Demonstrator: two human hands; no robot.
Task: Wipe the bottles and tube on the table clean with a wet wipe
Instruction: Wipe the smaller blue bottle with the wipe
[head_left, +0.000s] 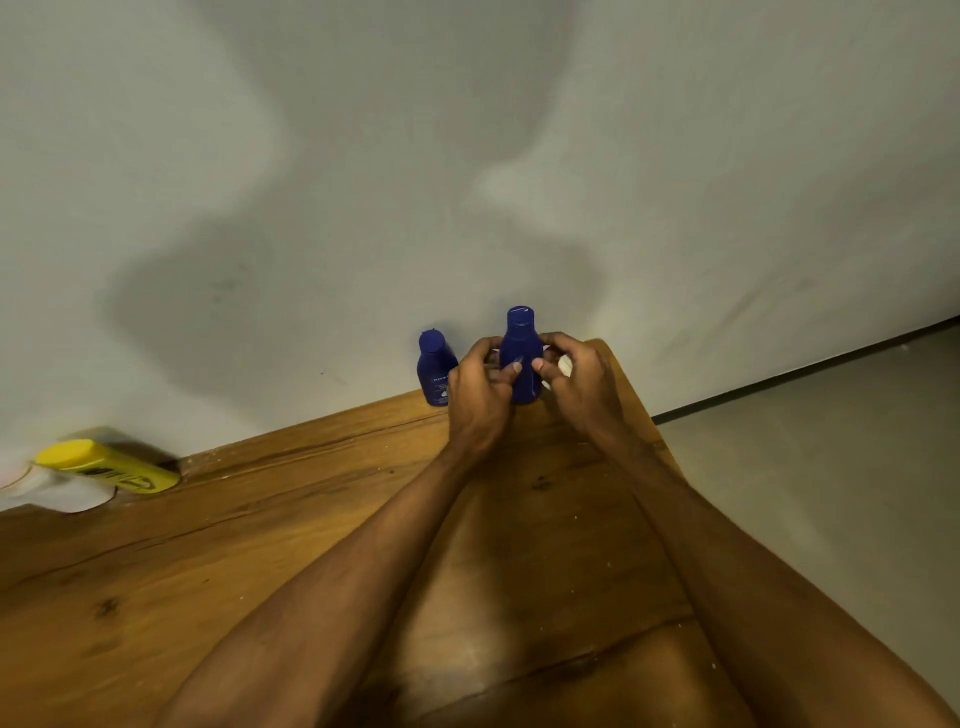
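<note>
A dark blue bottle (520, 348) stands upright near the far right corner of the wooden table (260, 545). My left hand (480, 387) grips its left side and my right hand (579, 379) grips its right side. A bit of white wet wipe (565, 368) shows between my right fingers and the bottle. A second, smaller dark blue bottle (435, 369) stands just to the left, against the wall. A yellow tube (106, 465) lies at the far left by the wall.
A white round object (62, 493) sits under the yellow tube at the table's left edge. The pale wall runs along the table's far side. The table's right edge drops to a grey floor (831, 467).
</note>
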